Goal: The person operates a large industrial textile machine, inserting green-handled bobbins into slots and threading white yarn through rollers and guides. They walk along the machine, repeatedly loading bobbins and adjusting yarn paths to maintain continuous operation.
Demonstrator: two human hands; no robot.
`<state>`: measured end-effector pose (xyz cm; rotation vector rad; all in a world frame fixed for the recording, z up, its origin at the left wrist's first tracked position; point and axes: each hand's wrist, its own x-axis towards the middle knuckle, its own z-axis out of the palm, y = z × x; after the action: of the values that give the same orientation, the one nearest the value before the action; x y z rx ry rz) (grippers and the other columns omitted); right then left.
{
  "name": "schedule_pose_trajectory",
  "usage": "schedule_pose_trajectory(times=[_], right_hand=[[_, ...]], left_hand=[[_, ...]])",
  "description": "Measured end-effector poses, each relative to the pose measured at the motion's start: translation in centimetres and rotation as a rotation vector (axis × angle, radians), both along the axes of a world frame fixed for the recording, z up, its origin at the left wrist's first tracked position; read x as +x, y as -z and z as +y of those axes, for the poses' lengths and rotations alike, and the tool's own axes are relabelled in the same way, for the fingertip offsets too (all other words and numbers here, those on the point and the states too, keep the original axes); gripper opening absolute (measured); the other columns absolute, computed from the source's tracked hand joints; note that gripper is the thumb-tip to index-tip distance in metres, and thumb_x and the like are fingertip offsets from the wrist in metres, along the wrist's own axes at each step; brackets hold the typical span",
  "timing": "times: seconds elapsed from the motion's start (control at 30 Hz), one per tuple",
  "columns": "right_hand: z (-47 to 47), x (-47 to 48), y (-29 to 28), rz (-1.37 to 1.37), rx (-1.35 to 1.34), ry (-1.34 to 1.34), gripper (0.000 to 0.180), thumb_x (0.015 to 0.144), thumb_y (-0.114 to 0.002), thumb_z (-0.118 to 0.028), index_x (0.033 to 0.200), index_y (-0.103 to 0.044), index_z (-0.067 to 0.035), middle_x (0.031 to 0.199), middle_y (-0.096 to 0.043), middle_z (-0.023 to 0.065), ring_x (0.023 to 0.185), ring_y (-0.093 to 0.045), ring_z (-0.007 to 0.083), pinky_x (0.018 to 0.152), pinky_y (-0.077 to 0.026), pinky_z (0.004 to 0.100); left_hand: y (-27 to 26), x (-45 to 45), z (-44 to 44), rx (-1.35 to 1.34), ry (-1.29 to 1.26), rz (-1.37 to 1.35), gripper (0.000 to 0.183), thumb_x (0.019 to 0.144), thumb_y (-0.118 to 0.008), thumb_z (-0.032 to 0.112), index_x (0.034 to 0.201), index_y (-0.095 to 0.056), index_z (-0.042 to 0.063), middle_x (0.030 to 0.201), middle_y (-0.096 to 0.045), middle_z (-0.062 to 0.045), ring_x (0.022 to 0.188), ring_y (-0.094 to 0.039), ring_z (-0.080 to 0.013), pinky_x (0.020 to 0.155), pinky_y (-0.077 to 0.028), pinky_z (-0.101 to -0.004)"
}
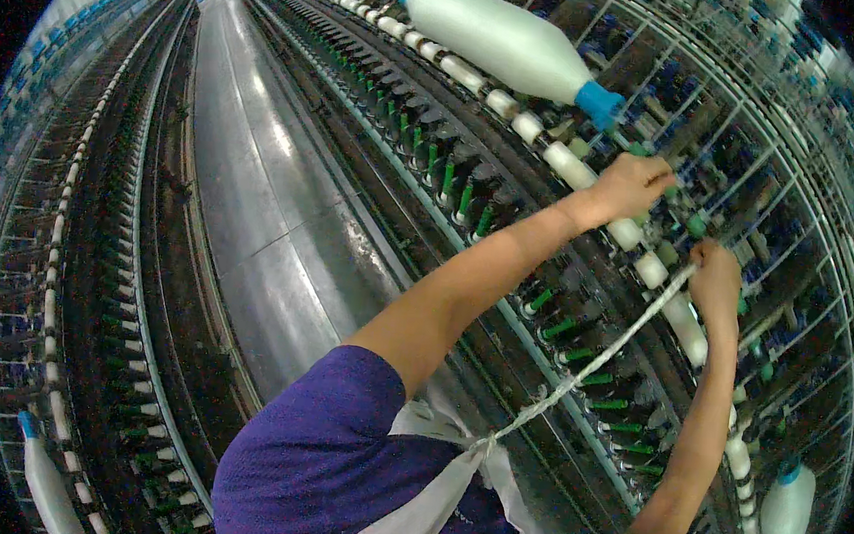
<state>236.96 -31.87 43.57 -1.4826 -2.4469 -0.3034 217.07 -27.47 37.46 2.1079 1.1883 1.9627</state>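
My left hand reaches over the white rollers of a spinning frame, its fingers bent together beside green parts of the drafting section. Whether anything thin is between those fingers cannot be made out. Lower and to the right, my right hand is closed at the upper end of a twisted white cord. From there the cord slants down to a knotted white cloth at my chest. A large roving bobbin, wound in white with blue ends, lies above my left hand.
Green spindles stand in a row below the rollers, under my forearms. Metal creel rods cross on the right. Another roving bobbin hangs lower right. A smooth grey aisle floor separates this machine from a second spinning frame.
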Motion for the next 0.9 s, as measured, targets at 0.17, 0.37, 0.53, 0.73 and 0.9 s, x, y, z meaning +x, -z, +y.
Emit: schedule_pose_trajectory(times=[0.17,0.37,0.53,0.73,0.9], right_hand=[[-0.9,-0.8,-1.0,-0.004,-0.055,-0.086,0.011,0.072,-0.055,-0.005,0.079,-0.061,0.000,0.075,-0.061,0.0212,0.073,-0.060,0.0383,0.062,-0.046,0.0476],[-9.9,5.3,-3.2,0.466,0.401,-0.282,0.012,0.079,-0.060,-0.006,0.091,-0.059,-0.002,0.079,-0.064,0.0144,0.072,-0.063,0.0319,0.060,-0.050,0.0376],[-12.8,14.1,-1.0,0.618,0.406,0.091,0.014,0.083,-0.059,-0.008,0.094,-0.062,-0.001,0.070,-0.064,0.0106,0.063,-0.063,0.0132,0.056,-0.047,0.0257],[-10.5,17.4,2.6,0.612,0.328,0.125,0.015,0.084,-0.058,-0.010,0.094,-0.061,0.001,0.070,-0.064,0.0137,0.065,-0.066,0.0189,0.056,-0.049,0.0282],[-9.3,17.8,3.2,0.545,0.342,0.175,0.015,0.084,-0.058,-0.011,0.094,-0.061,-0.001,0.074,-0.064,0.0158,0.070,-0.066,0.0260,0.059,-0.050,0.0324]], left_hand=[[-0.3,-1.4,0.5,-0.097,-0.197,0.286,0.025,0.084,-0.055,0.025,0.102,-0.064,0.011,0.091,-0.066,-0.010,0.081,-0.063,-0.0212,0.070,-0.051,-0.0348],[-1.1,-2.3,-1.1,-0.272,-0.053,-0.173,0.019,0.086,-0.061,0.022,0.095,-0.065,0.006,0.070,-0.064,-0.003,0.057,-0.056,-0.0049,0.046,-0.043,-0.0224],[-1.3,-1.9,-1.1,-0.377,-0.032,-0.175,0.021,0.088,-0.059,0.022,0.100,-0.064,0.006,0.069,-0.062,-0.001,0.047,-0.046,-0.0032,0.040,-0.035,-0.0213],[-1.3,-1.7,-1.1,-0.291,-0.008,-0.197,0.020,0.089,-0.058,0.021,0.097,-0.064,0.003,0.067,-0.059,0.000,0.045,-0.044,-0.0027,0.039,-0.033,-0.0211],[-1.1,-1.7,-1.2,-0.285,-0.027,-0.211,0.021,0.090,-0.056,0.023,0.096,-0.063,0.004,0.067,-0.060,-0.001,0.043,-0.043,-0.0036,0.040,-0.033,-0.0216]])
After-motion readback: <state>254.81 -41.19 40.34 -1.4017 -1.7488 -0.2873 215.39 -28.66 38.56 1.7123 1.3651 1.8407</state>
